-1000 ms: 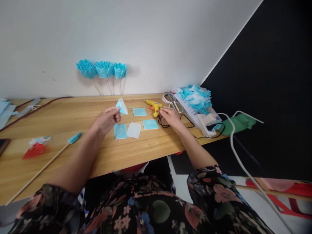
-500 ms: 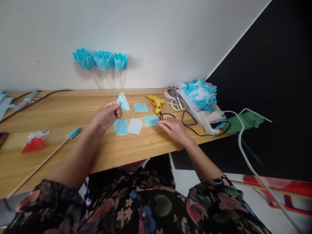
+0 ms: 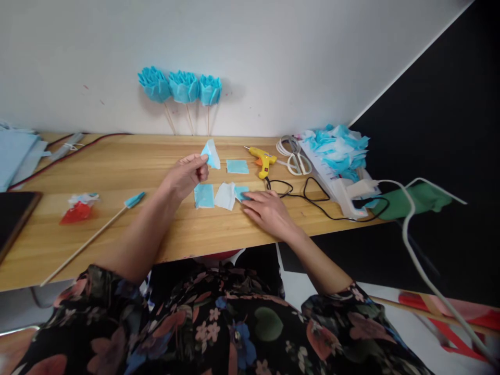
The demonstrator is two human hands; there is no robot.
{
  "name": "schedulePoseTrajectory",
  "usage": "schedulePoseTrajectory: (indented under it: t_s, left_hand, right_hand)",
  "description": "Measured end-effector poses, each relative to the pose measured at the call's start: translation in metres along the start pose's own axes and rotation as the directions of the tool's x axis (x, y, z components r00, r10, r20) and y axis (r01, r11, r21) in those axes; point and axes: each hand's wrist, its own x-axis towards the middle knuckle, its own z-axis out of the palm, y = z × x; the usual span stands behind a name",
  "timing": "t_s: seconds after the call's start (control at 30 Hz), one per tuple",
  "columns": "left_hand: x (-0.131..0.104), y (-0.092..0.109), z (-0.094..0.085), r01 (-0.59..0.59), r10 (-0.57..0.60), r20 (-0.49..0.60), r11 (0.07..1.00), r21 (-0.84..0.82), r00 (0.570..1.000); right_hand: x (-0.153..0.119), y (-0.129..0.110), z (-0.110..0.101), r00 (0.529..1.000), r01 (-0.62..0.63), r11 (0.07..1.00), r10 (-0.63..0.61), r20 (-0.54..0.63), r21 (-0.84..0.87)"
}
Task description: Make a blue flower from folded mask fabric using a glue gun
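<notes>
My left hand (image 3: 190,174) pinches a folded piece of blue and white non-woven fabric (image 3: 211,154) above the table. My right hand (image 3: 269,212) lies low on the table, fingers stretched out over a blue fabric square (image 3: 241,194) that they partly cover. That square's left edge meets a whitish fabric square (image 3: 225,196), which has one raised corner. Left of it lies another blue square (image 3: 204,196), and farther back a single blue rectangle (image 3: 237,166). A yellow glue gun (image 3: 263,159) rests on its side beyond my right hand.
Three blue fabric flowers (image 3: 183,87) on sticks lean on the wall. A blue-tipped stick (image 3: 94,238) and a red-and-white packet (image 3: 79,208) lie left. Scissors (image 3: 299,163), a heap of fabric pieces (image 3: 339,148) and a corded power strip (image 3: 349,200) are right.
The view has shifted left. My right hand has moved onto the blue square, now covering more of it, and the square has come against the whitish one. My left hand still holds the folded piece.
</notes>
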Motion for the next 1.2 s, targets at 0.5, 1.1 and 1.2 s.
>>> schedulePoseTrajectory:
  t_s: [0.5, 1.1, 1.2]
  left_hand:
    - [-0.003, -0.001, 0.002, -0.005, 0.004, 0.048, 1.000, 0.018, 0.999]
    - [-0.002, -0.004, 0.002, -0.059, 0.059, 0.043, 0.998, -0.018, 0.997]
    - [-0.001, -0.006, 0.001, -0.070, 0.071, 0.067, 0.997, -0.014, 0.995]
  right_hand:
    - [0.128, 0.025, 0.001, 0.905, -0.076, 0.452, 0.405, -0.128, 0.889]
    - [0.116, 0.017, 0.034, 0.927, -0.043, 0.337, 0.365, -0.088, 0.941]
    - [0.115, 0.018, 0.037, 0.932, -0.071, 0.411, 0.353, -0.087, 0.909]
